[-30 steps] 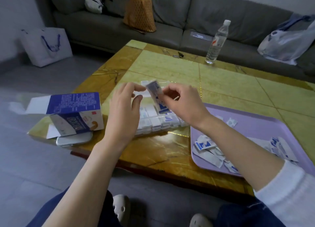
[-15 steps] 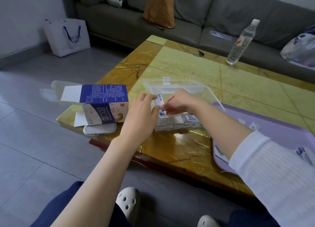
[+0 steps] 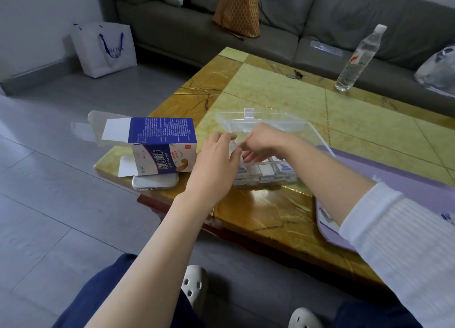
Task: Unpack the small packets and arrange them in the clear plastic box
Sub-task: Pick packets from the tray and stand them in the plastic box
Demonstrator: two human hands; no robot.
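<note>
The clear plastic box [image 3: 268, 177] stands near the table's front edge with its lid [image 3: 275, 123] tipped open behind it. Rows of white and blue small packets [image 3: 283, 171] fill its compartments. My right hand [image 3: 263, 141] reaches down into the box's left end, its fingertips pinching a small packet [image 3: 242, 159] that is mostly hidden. My left hand [image 3: 216, 155] lies against the box's left end with relaxed fingers, holding nothing that I can see.
An opened blue and white carton [image 3: 162, 150] lies on a phone [image 3: 155, 181] left of the box. A purple tray [image 3: 398, 180] with torn wrappers sits at the right. A water bottle [image 3: 357, 59] stands far back. The table edge [image 3: 246, 231] runs close to my knees.
My right hand has lowered the packet from in front of me down into the box's left end. My left hand followed to the box. The camera turned left.
</note>
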